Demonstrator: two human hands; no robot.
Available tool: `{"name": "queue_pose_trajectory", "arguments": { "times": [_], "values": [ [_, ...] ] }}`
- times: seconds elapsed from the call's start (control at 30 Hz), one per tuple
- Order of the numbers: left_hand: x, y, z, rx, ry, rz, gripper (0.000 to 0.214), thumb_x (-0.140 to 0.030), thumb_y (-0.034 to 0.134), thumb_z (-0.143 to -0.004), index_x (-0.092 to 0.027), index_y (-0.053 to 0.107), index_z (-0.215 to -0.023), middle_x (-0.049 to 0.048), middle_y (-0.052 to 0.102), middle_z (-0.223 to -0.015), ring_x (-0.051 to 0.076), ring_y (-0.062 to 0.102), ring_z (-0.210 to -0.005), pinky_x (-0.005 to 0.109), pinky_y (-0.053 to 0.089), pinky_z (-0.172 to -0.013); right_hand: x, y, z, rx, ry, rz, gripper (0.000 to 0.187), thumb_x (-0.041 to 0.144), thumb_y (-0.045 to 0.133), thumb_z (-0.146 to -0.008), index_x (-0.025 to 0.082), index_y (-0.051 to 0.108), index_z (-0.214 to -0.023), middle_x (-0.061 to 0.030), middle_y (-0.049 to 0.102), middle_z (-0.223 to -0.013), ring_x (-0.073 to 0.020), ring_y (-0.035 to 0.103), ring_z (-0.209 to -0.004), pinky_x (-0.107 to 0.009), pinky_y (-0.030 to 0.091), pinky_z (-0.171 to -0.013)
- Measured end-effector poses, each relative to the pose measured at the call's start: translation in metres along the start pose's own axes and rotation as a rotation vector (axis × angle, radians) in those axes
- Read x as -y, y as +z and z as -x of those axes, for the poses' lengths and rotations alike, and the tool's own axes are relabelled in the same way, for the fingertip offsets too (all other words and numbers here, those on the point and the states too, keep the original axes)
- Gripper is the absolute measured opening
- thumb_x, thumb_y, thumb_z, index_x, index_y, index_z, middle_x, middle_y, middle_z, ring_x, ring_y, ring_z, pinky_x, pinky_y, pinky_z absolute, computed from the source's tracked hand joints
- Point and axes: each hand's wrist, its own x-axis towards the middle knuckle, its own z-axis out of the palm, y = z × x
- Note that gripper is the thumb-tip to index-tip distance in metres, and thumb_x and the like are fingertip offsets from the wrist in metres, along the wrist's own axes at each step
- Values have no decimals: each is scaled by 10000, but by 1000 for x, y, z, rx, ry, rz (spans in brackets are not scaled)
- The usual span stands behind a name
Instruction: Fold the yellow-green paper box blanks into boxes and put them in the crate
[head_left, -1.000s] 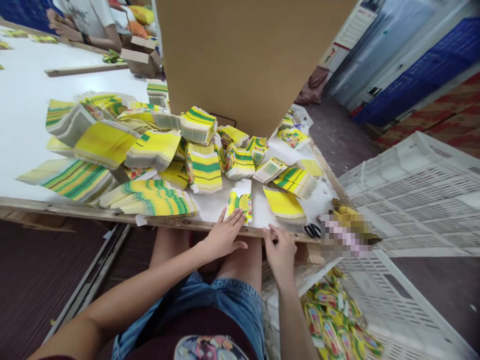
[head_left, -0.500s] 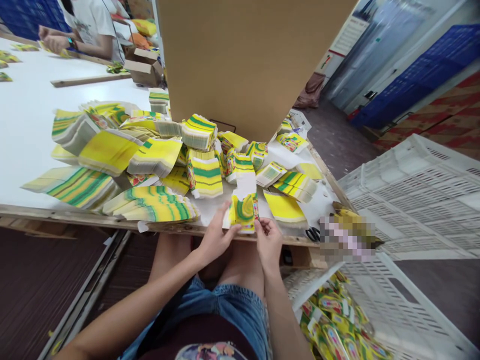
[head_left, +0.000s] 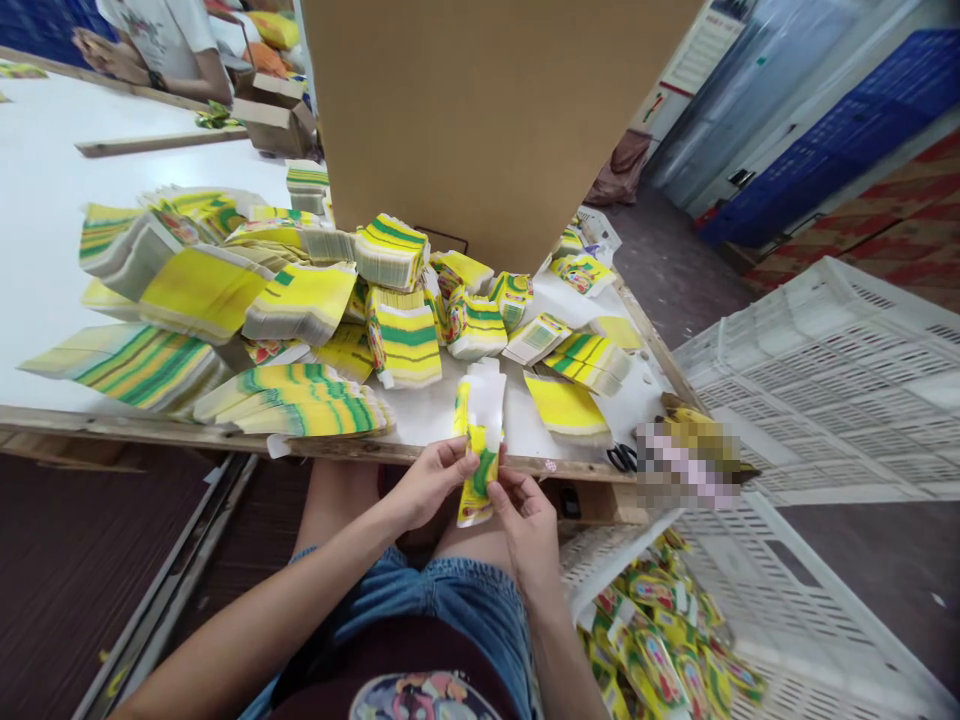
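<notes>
My left hand [head_left: 439, 482] and my right hand [head_left: 531, 510] pinch a folded yellow-and-green printed paper sleeve [head_left: 480, 480] at the table's front edge. Its white upper part stands upward and away from me, while the printed lower end hangs between my fingers. Fingers of the left hand grip its left side; the right thumb presses on its right side. Just beyond lie fanned stacks of printed yellow-and-green sleeves [head_left: 406, 345]. A flat yellow stack [head_left: 568, 408] rests to the right of my hands.
A tall cardboard box [head_left: 480, 120] stands behind the stacks. Black scissors [head_left: 622, 458] lie at the right table edge beside a blurred item. Below right, a white crate [head_left: 795, 590] holds many yellow packets [head_left: 660, 640]. Another person [head_left: 169, 50] works at the far left.
The sleeve has come down and toward me, and is now folded narrower, with its white part showing more. Both hands have moved slightly lower with it.
</notes>
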Motion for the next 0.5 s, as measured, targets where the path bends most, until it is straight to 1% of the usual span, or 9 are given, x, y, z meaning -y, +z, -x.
{"name": "queue_pose_trajectory", "arguments": {
  "times": [0.1, 0.17, 0.23, 0.27, 0.3, 0.37, 0.4, 0.43, 0.5],
  "values": [
    [3, 1, -1, -121, 27, -51, 396, -442, 734, -737, -110, 687, -946, 76, 734, -811, 171, 666, -691, 247, 503, -637, 0, 5, 4, 15, -5, 31, 237, 375, 748, -750, 166, 679, -838, -33, 718, -773, -188, 654, -711, -318, 531, -692],
    [6, 1, 0, -174, 50, -74, 355, -406, 722, -759, -121, 656, -962, 49, 721, -770, 145, 647, -654, 224, 489, -609, -1, 8, 7, -7, -22, 78, 232, 389, 719, -778, 166, 654, -786, -22, 693, -711, -175, 635, -649, -304, 529, -645],
    [6, 1, 3, -221, 88, -107, 411, -352, 731, -762, -157, 578, -1089, 26, 714, -790, 143, 651, -683, 222, 494, -635, 0, 10, 8, -23, -55, 116, 225, 383, 712, -786, 178, 622, -798, -21, 685, -728, -175, 637, -656, -301, 535, -646],
    [4, 2, 6, -232, 112, -127, 491, -327, 733, -764, -187, 507, -1176, 20, 713, -821, 149, 658, -707, 230, 499, -650, 2, 10, 8, -13, -79, 114, 223, 370, 716, -785, 187, 611, -856, -30, 695, -786, -185, 651, -700, -308, 542, -670],
    [2, 3, 9, -225, 131, -150, 574, -305, 726, -774, -221, 421, -1253, 21, 712, -862, 158, 666, -735, 241, 505, -664, 4, 9, 8, 8, -111, 95, 259, 350, 722, -784, 200, 596, -954, -42, 701, -873, -197, 665, -771, -319, 547, -713],
    [-5, 6, 15, -148, 146, -197, 637, -275, 684, -815, -261, 308, -1330, 45, 704, -960, 178, 676, -811, 267, 511, -712, 12, 4, 6, 79, -170, 43, 450, 310, 720, -792, 242, 509, -1184, -68, 678, -1071, -216, 662, -931, -344, 539, -809],
    [-9, 7, 18, -86, 141, -213, 611, -265, 663, -833, -259, 314, -1334, 61, 696, -1001, 185, 674, -858, 279, 509, -751, 17, 0, 4, 122, -188, 29, 524, 296, 710, -803, 261, 457, -1261, -73, 660, -1129, -218, 653, -976, -347, 532, -835],
    [-13, 8, 20, -20, 123, -218, 565, -256, 647, -844, -248, 348, -1323, 72, 688, -1031, 192, 666, -907, 289, 501, -795, 22, -4, 3, 164, -195, 32, 548, 289, 695, -818, 272, 430, -1297, -73, 654, -1144, -215, 648, -990, -342, 526, -843],
    [-19, 8, 23, 90, 78, -206, 480, -248, 661, -833, -222, 440, -1258, 75, 679, -1035, 201, 650, -951, 295, 487, -835, 31, -13, -1, 257, -180, 75, 444, 289, 662, -849, 266, 479, -1253, -59, 672, -1076, -200, 651, -943, -311, 524, -807]
  ]
}}
